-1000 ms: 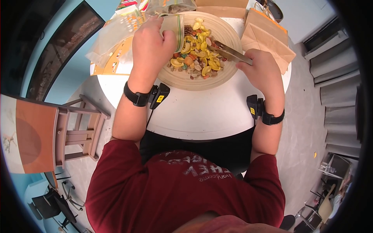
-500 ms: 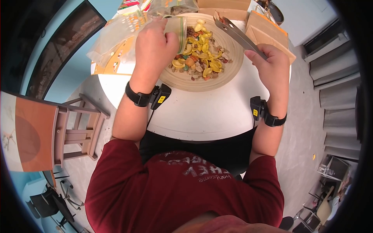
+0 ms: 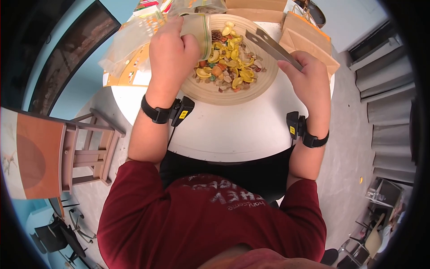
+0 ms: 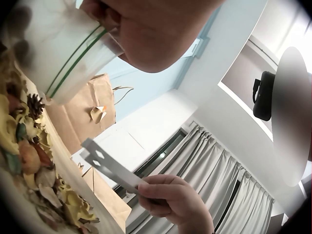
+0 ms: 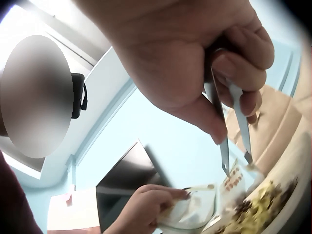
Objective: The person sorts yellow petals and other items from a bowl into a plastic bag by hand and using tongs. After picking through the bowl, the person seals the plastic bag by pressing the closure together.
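A round pale wooden plate holds a heap of potpourri: yellow curled pieces, orange and green bits, a small pine cone. Over its left side, my left hand grips a clear zip bag with a green-striped edge, its mouth facing the heap. Metal tongs with cut-out tips are held in my right hand above the plate's right rim. In the right wrist view, the tongs' arms stand apart with nothing between the tips.
Brown paper bags stand behind the plate and at its right. More clear bags lie on an orange printed sheet at the left. The white table's front edge is near my lap. A wooden chair stands at the left.
The tongs have lifted from the heap and swung right to above the rim. Half a second ago a reddish piece showed at their tips; now none does. The left hand still holds the bag.
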Tool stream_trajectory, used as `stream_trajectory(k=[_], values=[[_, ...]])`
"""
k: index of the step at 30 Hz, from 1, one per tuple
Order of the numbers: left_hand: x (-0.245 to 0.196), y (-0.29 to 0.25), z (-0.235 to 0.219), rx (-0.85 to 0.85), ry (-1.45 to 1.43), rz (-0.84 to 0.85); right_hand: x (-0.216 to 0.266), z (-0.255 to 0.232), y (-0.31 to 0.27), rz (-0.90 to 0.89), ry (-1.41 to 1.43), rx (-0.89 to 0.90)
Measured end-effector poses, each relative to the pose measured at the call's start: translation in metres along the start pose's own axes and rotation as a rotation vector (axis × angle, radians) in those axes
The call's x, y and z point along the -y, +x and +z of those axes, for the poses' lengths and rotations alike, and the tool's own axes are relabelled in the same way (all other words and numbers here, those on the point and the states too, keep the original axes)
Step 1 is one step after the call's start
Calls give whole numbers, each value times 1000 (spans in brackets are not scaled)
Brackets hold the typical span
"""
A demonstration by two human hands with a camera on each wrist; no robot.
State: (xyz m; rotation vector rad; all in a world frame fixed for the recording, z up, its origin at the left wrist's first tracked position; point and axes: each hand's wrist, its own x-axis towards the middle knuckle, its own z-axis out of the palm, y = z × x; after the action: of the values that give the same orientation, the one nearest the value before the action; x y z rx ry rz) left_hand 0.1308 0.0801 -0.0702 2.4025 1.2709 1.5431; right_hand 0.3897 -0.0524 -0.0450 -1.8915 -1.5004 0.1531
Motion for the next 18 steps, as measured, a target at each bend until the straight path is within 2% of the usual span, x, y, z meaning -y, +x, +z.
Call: stream_trajectory(k=[7,13,18], values=[[2,0,1,-36,11,18,-5,22,5,-30,-13,177],[1,-1,3,2,-4,10,-7,42,6,-129,-84,122],[5,-2,5,26,15,16,-7,27,7,-86,24,47]])
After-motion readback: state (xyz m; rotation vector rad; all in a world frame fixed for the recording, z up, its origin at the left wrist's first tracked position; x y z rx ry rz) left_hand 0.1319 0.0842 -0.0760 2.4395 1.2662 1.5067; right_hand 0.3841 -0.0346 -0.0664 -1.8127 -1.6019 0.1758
